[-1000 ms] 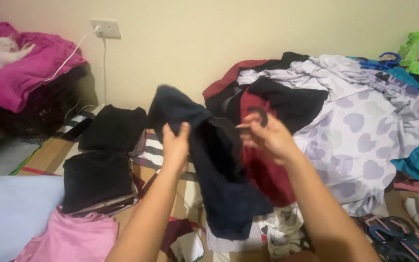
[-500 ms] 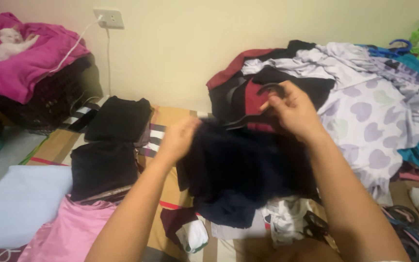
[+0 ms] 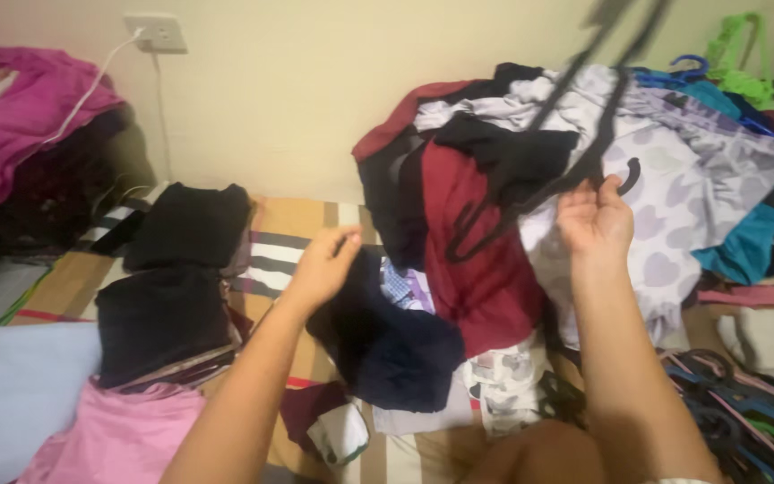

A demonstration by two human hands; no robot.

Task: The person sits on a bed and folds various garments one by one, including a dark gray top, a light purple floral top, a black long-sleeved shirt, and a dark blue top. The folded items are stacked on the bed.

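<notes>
Now my right hand (image 3: 595, 218) has gone up from the dark cloth and holds a black hanger (image 3: 539, 193) by its thin, curved wire, fingers curled around it. The hanger is blurry and hangs in front of the big pile of clothes (image 3: 674, 170). My left hand (image 3: 322, 267) pinches the top edge of the soft navy cloth (image 3: 387, 345), which has dropped and now sags in a floppy lump on the striped mat (image 3: 297, 224). A dark red shirt (image 3: 485, 278) lies just beside it. To the left sit two folded black stacks (image 3: 167, 296) and a pink shirt (image 3: 109, 439). More hangers (image 3: 745, 412) lie tangled at the right.
</notes>
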